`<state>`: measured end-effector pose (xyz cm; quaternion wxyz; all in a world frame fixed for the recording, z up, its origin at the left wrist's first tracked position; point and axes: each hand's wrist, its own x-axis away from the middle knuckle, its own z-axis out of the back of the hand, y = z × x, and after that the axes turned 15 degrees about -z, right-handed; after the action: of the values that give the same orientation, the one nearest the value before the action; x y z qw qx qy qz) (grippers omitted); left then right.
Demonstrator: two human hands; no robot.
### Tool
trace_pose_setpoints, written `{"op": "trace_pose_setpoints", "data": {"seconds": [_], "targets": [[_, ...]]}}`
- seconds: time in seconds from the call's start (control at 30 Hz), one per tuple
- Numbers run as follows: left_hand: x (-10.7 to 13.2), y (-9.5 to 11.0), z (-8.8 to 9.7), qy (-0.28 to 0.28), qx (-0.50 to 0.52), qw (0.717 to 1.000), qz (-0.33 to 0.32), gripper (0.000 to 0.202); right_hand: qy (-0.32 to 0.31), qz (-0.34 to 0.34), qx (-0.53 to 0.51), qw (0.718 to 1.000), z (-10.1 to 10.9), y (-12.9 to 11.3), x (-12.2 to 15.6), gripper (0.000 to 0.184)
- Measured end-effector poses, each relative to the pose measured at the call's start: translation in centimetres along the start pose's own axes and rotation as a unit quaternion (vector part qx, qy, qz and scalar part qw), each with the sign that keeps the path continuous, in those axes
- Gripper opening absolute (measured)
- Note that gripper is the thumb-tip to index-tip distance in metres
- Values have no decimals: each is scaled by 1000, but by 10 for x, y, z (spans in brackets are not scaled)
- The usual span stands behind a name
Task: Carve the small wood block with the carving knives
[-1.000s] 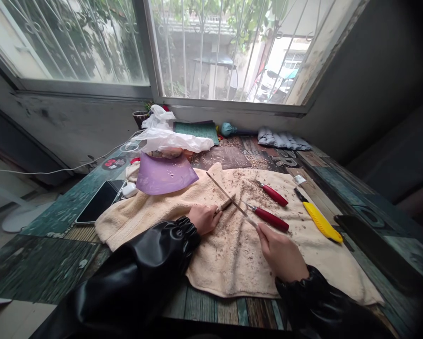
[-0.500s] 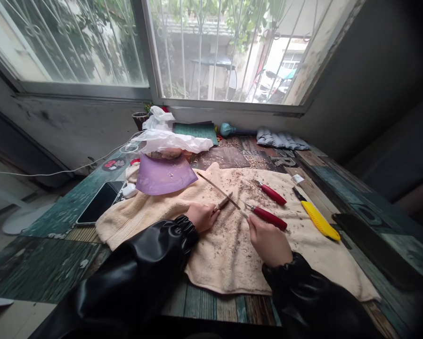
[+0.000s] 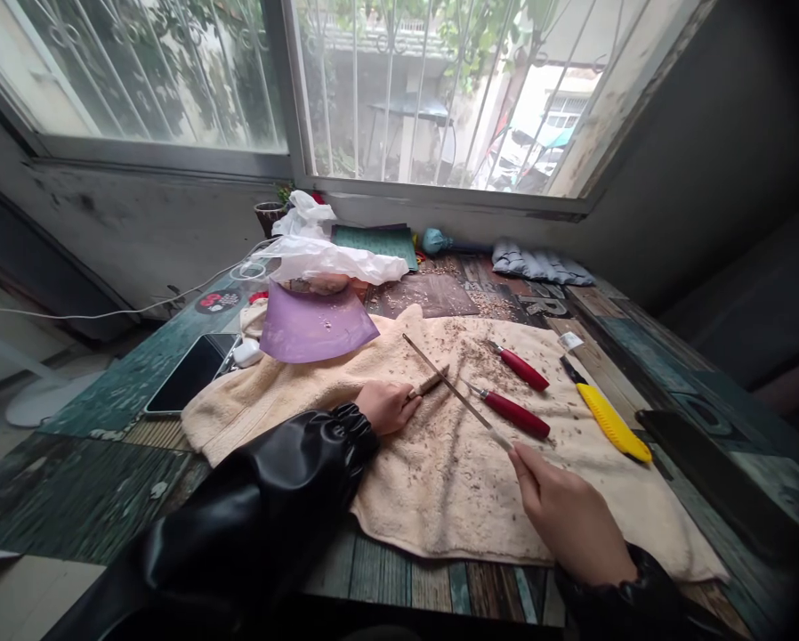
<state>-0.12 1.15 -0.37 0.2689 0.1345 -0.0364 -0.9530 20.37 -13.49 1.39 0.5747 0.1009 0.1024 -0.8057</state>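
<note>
My left hand (image 3: 387, 407) is closed around a short brown wooden piece (image 3: 432, 381), its pointed end sticking out to the upper right. Pinched in my right hand (image 3: 569, 507) is a long thin file (image 3: 456, 393), its pale handle end at my fingers. The file lies slantwise across the wooden piece near its tip; whether they touch, I cannot tell. Beneath both hands spreads a beige towel (image 3: 439, 516) strewn with wood shavings. Two red-handled carving knives (image 3: 514, 415) rest on it, just beyond my right hand.
A yellow utility knife (image 3: 609, 418) lies at the towel's right, beside a long dark flat object (image 3: 720, 472). At the left are a phone (image 3: 189, 374), a white earphone case (image 3: 246, 353) and a purple sheet (image 3: 316, 325). A white plastic bag (image 3: 346, 260) sits behind, below the window.
My right hand has drawn the file back toward me and to the right, so more of it shows between hand and wood. My left hand keeps its hold; the view has shifted slightly.
</note>
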Motion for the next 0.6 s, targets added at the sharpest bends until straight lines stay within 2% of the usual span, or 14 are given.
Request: {"op": "trace_pose_setpoints", "data": {"seconds": [0.07, 0.13, 0.23, 0.3, 0.37, 0.47, 0.6], "targets": [[0, 3, -1, -7, -1, 999, -42, 41, -16, 0, -2, 1000, -3, -14, -11, 28], [0, 6, -1, -11, -4, 998, -56, 41, -31, -10, -3, 999, -6, -34, -26, 28], [0, 9, -1, -16, -17, 1000, -5, 41, -38, -37, 13, 999, -9, -59, -46, 27], [0, 8, 0, -25, -26, 999, 29, 43, -41, -38, 19, 998, -9, -63, -50, 25], [0, 6, 2, -25, -26, 998, 52, 44, -45, -35, 17, 998, -8, -54, -43, 25], [-1, 0, 3, -9, -24, 997, 73, 43, -46, -14, -1, 999, -5, -26, -20, 26], [-1, -3, 2, -17, -23, 999, 33, 43, -29, -4, -9, 1000, 0, 2, 3, 27]]}}
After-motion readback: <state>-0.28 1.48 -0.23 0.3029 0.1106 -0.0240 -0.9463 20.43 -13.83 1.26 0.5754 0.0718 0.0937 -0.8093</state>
